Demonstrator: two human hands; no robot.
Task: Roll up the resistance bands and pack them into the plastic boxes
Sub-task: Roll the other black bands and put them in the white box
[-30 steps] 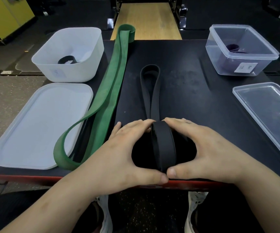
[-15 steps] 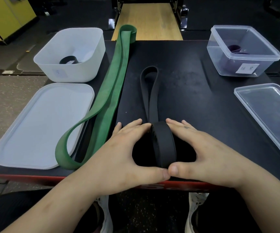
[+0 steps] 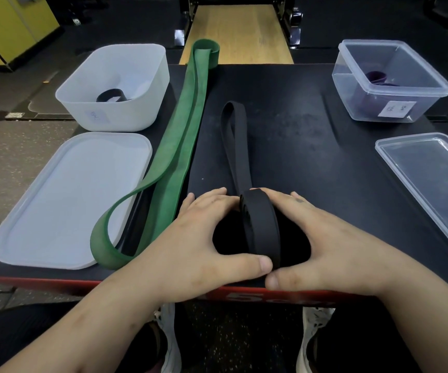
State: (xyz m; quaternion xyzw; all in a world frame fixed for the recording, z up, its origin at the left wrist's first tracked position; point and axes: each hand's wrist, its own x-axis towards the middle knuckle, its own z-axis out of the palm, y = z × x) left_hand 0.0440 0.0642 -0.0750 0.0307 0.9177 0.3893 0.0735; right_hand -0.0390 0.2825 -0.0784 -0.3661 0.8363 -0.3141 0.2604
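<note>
- Clasps coiled flat black rubber resistance band between left hand and right hand.
- Risks unwinding through any slackened grip, loose tail lying beyond both hands.

Dim, even light; sharp centre, wide-angle bending at edges.

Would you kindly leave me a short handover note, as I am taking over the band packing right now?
Hands: left hand and right hand both hold the half-rolled black band at the near table edge; its tail lies unrolled ahead.
Done: a small black roll sits in the white box, a purple band in the clear box.
Left: finish this roll, box it, then roll and box the flat green band.
</note>
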